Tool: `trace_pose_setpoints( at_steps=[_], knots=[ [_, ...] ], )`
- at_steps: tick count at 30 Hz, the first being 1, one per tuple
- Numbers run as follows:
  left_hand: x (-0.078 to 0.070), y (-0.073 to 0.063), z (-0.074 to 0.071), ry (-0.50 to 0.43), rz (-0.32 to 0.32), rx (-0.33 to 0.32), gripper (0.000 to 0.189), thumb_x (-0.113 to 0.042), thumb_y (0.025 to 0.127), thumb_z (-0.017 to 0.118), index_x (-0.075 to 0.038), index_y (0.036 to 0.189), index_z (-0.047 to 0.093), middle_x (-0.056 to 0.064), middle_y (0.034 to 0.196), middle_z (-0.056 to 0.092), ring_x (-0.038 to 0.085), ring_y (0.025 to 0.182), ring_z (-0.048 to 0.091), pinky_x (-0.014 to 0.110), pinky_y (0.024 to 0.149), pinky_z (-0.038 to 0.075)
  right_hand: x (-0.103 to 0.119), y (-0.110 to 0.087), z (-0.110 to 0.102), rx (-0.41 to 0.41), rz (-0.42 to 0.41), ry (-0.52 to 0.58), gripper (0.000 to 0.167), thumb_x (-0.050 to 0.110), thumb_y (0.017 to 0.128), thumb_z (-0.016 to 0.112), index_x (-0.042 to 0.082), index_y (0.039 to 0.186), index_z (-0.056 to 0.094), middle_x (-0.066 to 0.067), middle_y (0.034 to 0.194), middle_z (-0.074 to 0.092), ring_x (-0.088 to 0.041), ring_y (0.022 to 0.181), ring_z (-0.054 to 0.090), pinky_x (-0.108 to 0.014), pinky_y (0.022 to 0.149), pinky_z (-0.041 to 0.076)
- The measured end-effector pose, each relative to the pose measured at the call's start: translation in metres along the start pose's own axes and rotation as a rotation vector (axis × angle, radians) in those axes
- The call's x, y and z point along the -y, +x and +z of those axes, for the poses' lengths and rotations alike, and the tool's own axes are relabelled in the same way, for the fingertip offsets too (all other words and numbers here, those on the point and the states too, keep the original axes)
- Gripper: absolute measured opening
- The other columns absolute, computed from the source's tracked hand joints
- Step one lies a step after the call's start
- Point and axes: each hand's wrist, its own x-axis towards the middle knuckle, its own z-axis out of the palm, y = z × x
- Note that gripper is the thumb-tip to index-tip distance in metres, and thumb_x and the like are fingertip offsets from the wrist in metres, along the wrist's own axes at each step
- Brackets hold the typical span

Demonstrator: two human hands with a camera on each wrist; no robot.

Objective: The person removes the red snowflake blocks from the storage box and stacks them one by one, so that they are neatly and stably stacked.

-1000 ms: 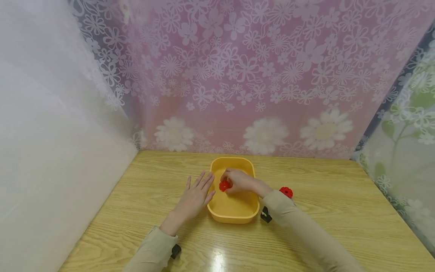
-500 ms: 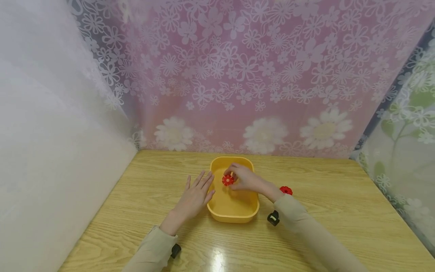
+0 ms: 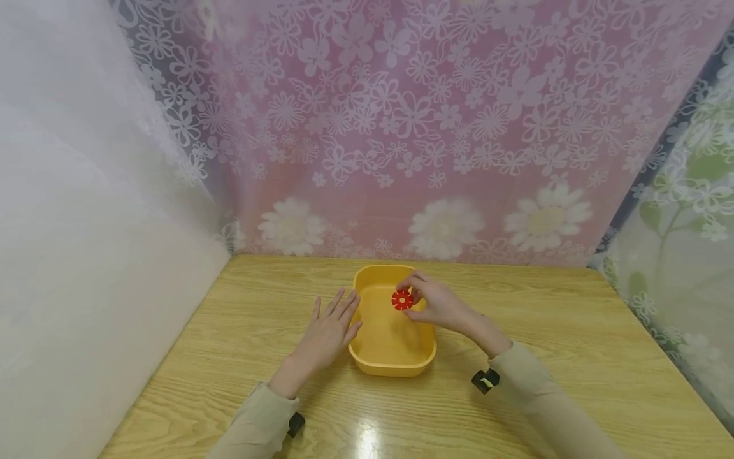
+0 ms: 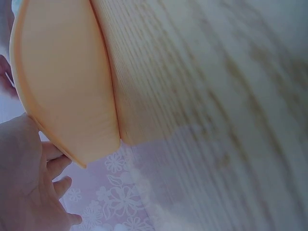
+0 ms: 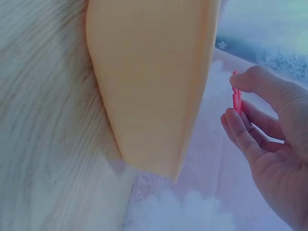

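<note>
A yellow rectangular tub with rounded corners (image 3: pixel 392 370) stands on the table. My left hand (image 3: pixel 322 339) rests on its left rim with the fingers straight and spread. In the left wrist view, that hand (image 4: pixel 29 178) touches the rim from above. Over the right part of the tub, my right hand (image 3: pixel 441 306) pinches a red flower-shaped notched disc (image 3: pixel 402 299) with a pale centre. The right wrist view shows the disc (image 5: pixel 237 98) edge-on between thumb and fingertips, above the rim level.
The wood-grain table (image 3: pixel 275 287) reaches back to a pink floral curtain (image 3: pixel 367 159). A white sheet (image 3: pixel 103 223) hangs on the left, and a floral one (image 3: pixel 682 255) on the right. Black wrist straps (image 3: pixel 485 380) show under the sleeves.
My right hand has lifted the red disc from inside the tub and moved right with it. A second red disc on the table has become hidden behind the right arm. My left hand stays put.
</note>
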Motion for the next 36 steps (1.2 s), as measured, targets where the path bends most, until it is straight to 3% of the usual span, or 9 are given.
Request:
trace_pose_setpoints(
  at_steps=[6,16,26,36],
  knots=[
    [0.001,0.000,0.000,-0.001,0.016,-0.013,0.060,-0.042,0.110,0.039,-0.008,0.159,0.033,0.006,0.165,0.031,0.029,0.155,0.021,0.068,0.118,0.014,-0.005,-0.019,-0.007,-0.076,-0.001,0.050,0.041,0.004,0.082,0.082,0.001,0.119,0.065,-0.009,0.112,0.060,-0.019,0.086,0.063,-0.039,0.078,0.060],
    [0.001,0.001,0.000,-0.014,0.021,-0.017,0.059,-0.038,0.110,0.043,-0.007,0.159,0.033,0.008,0.165,0.030,0.030,0.154,0.021,0.069,0.117,0.016,-0.025,-0.053,-0.017,-0.205,0.013,0.039,0.045,-0.004,0.078,0.084,-0.002,0.119,0.065,-0.011,0.110,0.060,-0.021,0.086,0.065,-0.042,0.077,0.060],
    [0.001,0.001,0.001,-0.012,0.011,-0.007,0.058,-0.037,0.109,0.045,-0.006,0.158,0.035,0.007,0.165,0.032,0.030,0.155,0.020,0.069,0.118,0.014,-0.050,-0.088,-0.026,-0.252,0.111,-0.018,0.046,-0.005,0.076,0.084,-0.002,0.118,0.066,-0.012,0.108,0.061,-0.026,0.086,0.067,-0.046,0.078,0.060],
    [-0.002,0.001,-0.001,-0.031,0.011,-0.018,0.058,-0.034,0.108,0.048,-0.005,0.157,0.037,0.008,0.163,0.034,0.031,0.154,0.022,0.069,0.117,0.015,-0.068,-0.118,-0.031,-0.291,0.153,-0.065,0.045,-0.007,0.074,0.085,0.000,0.115,0.067,-0.009,0.105,0.062,-0.027,0.086,0.069,-0.048,0.078,0.059]
  ],
)
